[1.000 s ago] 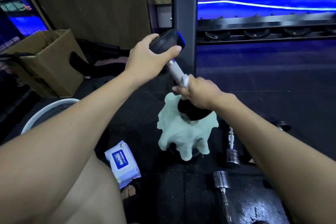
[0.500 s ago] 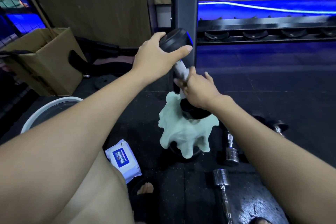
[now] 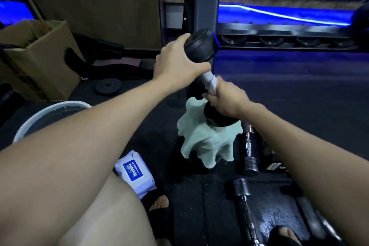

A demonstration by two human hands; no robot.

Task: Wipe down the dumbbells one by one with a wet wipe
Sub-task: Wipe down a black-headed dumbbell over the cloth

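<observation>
A black dumbbell [image 3: 201, 45] stands tilted on end over a pale green cloth [image 3: 207, 144]. My left hand [image 3: 177, 64] grips its upper head. My right hand [image 3: 227, 96] is closed around the silver handle with a white wet wipe [image 3: 212, 84] wrapped on it. The lower black head [image 3: 217, 119] rests on the cloth. A wet wipe pack [image 3: 134, 173], white and blue, lies on the floor by my left knee.
Chrome dumbbells [image 3: 249, 163] [image 3: 242, 187] lie on the black mat at the right. A white bucket [image 3: 50, 110] and a cardboard box [image 3: 40, 56] sit at the left. A grey post [image 3: 205, 6] and a dumbbell rack [image 3: 279, 36] stand behind. My sandalled feet [image 3: 159, 205] are below.
My right hand has slid along the handle with the wipe, up toward the top head and back down a little. The left hand keeps its hold on the upper head.
</observation>
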